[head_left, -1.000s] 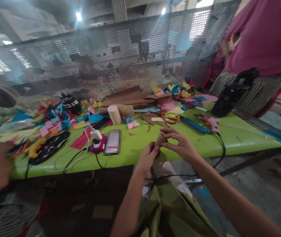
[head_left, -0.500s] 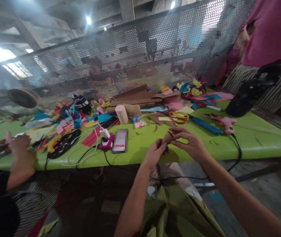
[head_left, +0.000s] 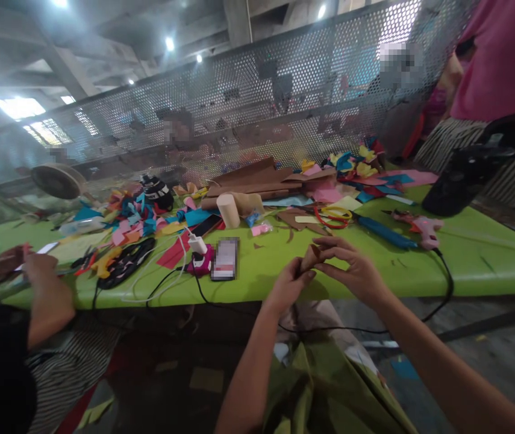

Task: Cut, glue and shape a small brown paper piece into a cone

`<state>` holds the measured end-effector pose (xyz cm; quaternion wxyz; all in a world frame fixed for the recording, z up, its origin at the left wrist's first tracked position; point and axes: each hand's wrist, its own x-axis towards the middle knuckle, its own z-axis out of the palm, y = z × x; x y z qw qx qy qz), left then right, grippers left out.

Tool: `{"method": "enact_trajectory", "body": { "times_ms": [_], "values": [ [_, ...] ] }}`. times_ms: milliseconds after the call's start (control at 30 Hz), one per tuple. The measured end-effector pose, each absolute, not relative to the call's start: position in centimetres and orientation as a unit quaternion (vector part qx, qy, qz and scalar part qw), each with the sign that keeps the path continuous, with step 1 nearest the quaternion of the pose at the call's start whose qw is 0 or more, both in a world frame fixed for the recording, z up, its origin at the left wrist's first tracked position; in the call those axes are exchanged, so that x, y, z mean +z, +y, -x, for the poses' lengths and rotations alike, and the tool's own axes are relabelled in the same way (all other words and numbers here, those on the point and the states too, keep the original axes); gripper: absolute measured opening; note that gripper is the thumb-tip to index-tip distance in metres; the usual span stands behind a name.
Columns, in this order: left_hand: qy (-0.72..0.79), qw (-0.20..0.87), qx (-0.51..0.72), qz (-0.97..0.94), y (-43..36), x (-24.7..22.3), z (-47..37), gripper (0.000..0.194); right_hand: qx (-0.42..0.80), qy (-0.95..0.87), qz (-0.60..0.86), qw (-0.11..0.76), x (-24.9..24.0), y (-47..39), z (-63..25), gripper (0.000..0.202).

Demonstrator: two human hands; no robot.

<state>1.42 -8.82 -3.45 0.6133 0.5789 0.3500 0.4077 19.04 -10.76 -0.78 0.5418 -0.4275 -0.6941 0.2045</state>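
I see a small brown scrap (head_left: pixel 310 258) pinched between my two hands, held just above the near edge of the green table (head_left: pixel 487 265). My left hand (head_left: pixel 288 286) is curled nearly closed, its fingertips gripping the lower end of the scrap. My right hand (head_left: pixel 352 268) arches over from the other side, thumb and forefinger closed on the top of the same scrap while the other fingers spread loosely. The scrap is too small and blurred for me to say what it is made of.

Just beyond my hands lie small brown bits on the table. Further back I see orange scissors (head_left: pixel 332 216), a blue tool (head_left: pixel 386 232) and a pink glue gun (head_left: pixel 426 229) whose black cord (head_left: pixel 447 283) drops over the table edge. To the left of my hands a phone (head_left: pixel 225 266) lies flat beside a pink plug block (head_left: pixel 199 264) with a white charger (head_left: pixel 197 244) in it. Behind that stands a cardboard roll (head_left: pixel 227 211), upright, near sheets of brown cardboard (head_left: pixel 257 181). Heaps of coloured paper scraps (head_left: pixel 135 217) cover the far left of the table.

At the left edge another person's hand (head_left: pixel 40 268) rests on the table by some cutters. A person in a pink top (head_left: pixel 501 60) stands at the right end, beside a black bag (head_left: pixel 469 175).
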Motion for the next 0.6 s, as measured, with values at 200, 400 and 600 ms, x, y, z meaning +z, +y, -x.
{"method": "enact_trajectory", "body": {
  "times_ms": [200, 400, 600],
  "values": [
    [0.365, 0.578, 0.405, -0.607, -8.5, -4.3, -1.5, 0.044, 0.275, -0.666, 0.445, 0.531, -0.8, -11.0, -19.0, 0.051],
    [0.311, 0.582, 0.421, -0.622, -8.6, -4.5, -2.2, 0.050, 0.290, -0.671, 0.423, 0.535, -1.3, -10.3, -18.2, 0.033],
    [0.383, 0.435, 0.489, -0.652, -8.1, -4.4, -2.3, 0.024, 0.229, -0.646, 0.461, 0.563, -1.9, -9.9, -17.8, 0.033]
  ]
}}
